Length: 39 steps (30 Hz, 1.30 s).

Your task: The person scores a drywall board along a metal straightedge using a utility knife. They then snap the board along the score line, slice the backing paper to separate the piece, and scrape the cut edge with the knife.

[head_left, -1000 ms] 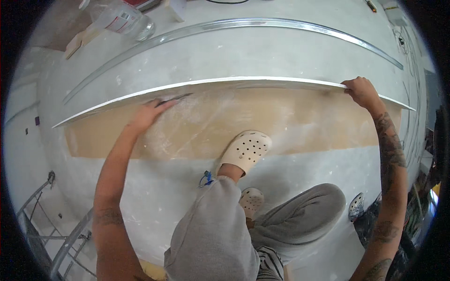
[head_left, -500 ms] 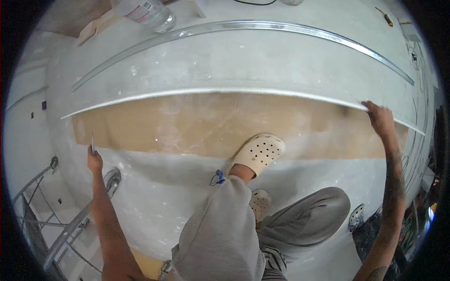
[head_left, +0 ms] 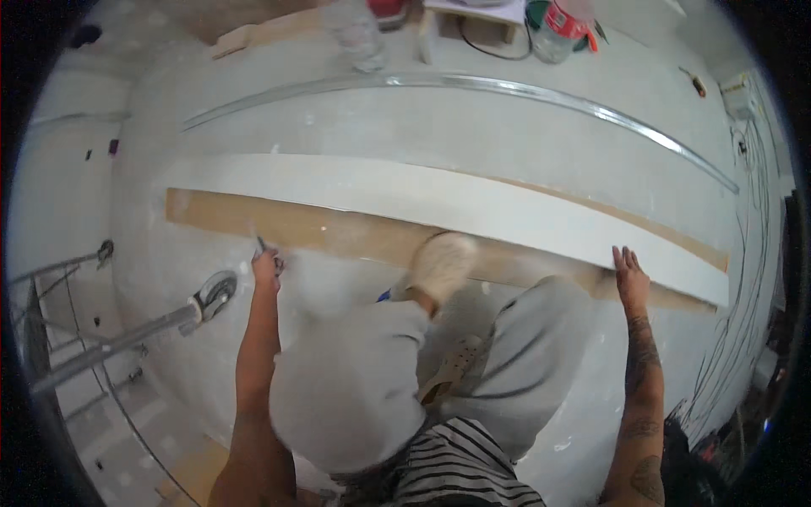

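Note:
My left hand [head_left: 266,269] is closed round a slim, pointed grey tool [head_left: 259,242] like a utility knife, just off the near edge of a long brown strip [head_left: 228,213]. Across that strip lies a long white board strip [head_left: 405,188], flat and slightly askew, with brown showing along both its long sides. My right hand [head_left: 629,275] has its fingers stretched over the white strip's near edge, towards its right end. A cream clog [head_left: 443,260] on my foot, blurred, is at the brown strip's near side.
Beyond the strips lies a long metal profile [head_left: 473,82]. Plastic bottles [head_left: 553,42] and a small white stool [head_left: 431,29] stand at the back. Left of me is a metal frame's caster wheel [head_left: 218,290]. Cables [head_left: 726,338] run along the right; a screwdriver-like tool [head_left: 697,84] lies far right.
The white strip, seen edge-on before, now lies flat over the brown one. My right hand has gone from gripping its edge to stretched fingers. The view has shifted.

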{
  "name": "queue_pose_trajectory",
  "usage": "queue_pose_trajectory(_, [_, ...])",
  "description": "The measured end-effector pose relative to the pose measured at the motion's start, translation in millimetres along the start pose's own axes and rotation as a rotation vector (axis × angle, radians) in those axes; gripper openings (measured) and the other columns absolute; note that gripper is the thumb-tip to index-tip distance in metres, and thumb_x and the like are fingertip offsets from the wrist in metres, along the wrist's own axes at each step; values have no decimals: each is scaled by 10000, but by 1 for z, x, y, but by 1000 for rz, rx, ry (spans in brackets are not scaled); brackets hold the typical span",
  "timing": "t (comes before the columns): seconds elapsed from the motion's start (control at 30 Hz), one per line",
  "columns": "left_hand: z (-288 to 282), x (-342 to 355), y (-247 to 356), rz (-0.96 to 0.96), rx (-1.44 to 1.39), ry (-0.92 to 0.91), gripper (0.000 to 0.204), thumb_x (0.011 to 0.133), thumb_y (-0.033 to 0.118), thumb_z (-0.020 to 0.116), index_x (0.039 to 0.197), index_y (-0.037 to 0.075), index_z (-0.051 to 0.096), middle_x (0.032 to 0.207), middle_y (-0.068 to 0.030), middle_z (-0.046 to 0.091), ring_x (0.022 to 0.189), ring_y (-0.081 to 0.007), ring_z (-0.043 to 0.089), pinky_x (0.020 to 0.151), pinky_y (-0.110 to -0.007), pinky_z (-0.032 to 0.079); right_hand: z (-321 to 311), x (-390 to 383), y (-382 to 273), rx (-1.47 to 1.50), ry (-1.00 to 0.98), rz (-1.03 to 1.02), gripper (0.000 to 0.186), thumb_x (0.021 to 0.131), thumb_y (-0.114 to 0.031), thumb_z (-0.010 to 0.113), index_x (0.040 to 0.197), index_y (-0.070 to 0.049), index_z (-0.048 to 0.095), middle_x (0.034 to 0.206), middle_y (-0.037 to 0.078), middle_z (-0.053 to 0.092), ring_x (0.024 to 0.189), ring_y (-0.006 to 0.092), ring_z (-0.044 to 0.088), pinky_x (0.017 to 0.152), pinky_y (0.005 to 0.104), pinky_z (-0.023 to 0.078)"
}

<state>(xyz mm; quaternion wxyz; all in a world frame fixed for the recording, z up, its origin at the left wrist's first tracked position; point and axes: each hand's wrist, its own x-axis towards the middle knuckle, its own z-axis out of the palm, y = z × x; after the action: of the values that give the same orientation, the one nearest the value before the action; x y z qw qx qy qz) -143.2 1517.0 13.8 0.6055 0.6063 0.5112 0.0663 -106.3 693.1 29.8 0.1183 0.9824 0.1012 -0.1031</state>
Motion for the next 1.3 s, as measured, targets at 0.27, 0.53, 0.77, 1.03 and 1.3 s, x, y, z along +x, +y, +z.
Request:
queue_pose_trajectory(0.27, [46,43,102,340,574,-158,81,842,81,523,913,48,545,624,-68,553,534,-202,550,549,-353,498,-46,57,-48,74,-172,-68,1118,641,-321,842,1507,-292,136,1396,193,450,1294,330,436,1013,488,407])
queue_pose_trajectory(0.53, [176,133,82,1089,1098,-589,472,772,77,555,1236,-11,552,1229,-257,558,1176,-399,508,1026,-430,386,-86,152,-279,588,-101,-372,1010,540,-361,885,1395,-117,406,1460,217,317,1349,406,294,1089,518,292])
queue_pose_trajectory(0.77, [190,120,52,1255,1308,-710,516,738,8,529,1252,54,550,1233,-196,537,1192,-367,467,1006,-493,341,-100,130,-337,249,-75,-105,1284,453,-368,927,1489,-363,170,1467,192,315,1398,357,240,1047,700,217])
queue_pose_trajectory(1.03, [176,116,52,1196,1340,-723,481,764,10,555,1241,61,551,1249,-170,506,1188,-337,467,988,-548,317,-102,136,-342,254,-114,-130,1420,375,-446,930,1500,-389,65,1444,204,322,1378,349,266,1057,698,187])
queue_pose_trajectory(1.3, [155,102,47,1228,1339,-728,484,767,33,617,1243,80,544,1244,-177,474,1199,-353,435,1008,-537,315,-116,127,-348,214,-151,-173,1469,338,-464,929,1500,-397,33,1387,192,372,1316,371,328,1032,724,178])
